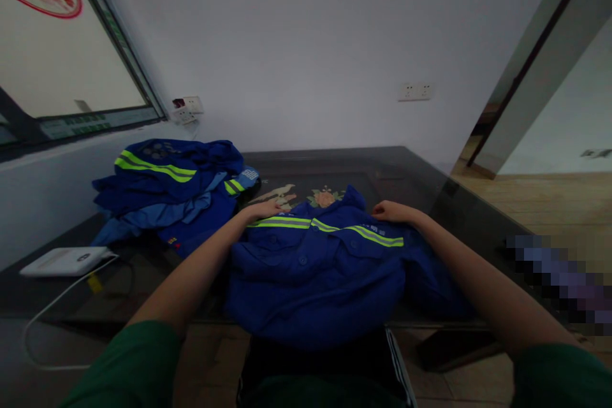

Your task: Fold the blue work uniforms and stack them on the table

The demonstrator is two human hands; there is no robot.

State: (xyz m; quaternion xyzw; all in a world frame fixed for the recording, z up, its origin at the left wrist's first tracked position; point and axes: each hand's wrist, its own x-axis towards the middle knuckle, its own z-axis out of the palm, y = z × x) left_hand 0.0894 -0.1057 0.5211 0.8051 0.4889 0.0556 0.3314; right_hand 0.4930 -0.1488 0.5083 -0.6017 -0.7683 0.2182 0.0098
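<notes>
A blue work jacket (315, 268) with yellow-green and silver reflective stripes lies front up on the dark table (382, 166), its lower part hanging over the near edge. My left hand (265, 209) is closed at the jacket's shoulder on the left, beside the collar. On the other side of the collar, my right hand (389, 211) pinches the other shoulder. The fingertips of both hands are partly hidden. One sleeve spreads to the right under my right forearm.
A heap of blue clothes (162, 185) with reflective stripes sits at the table's left. Nearer is a white device (64, 262) with a white cable (48, 312) looping over the edge. Behind the table stands a wall with sockets (415, 92); a window is at upper left.
</notes>
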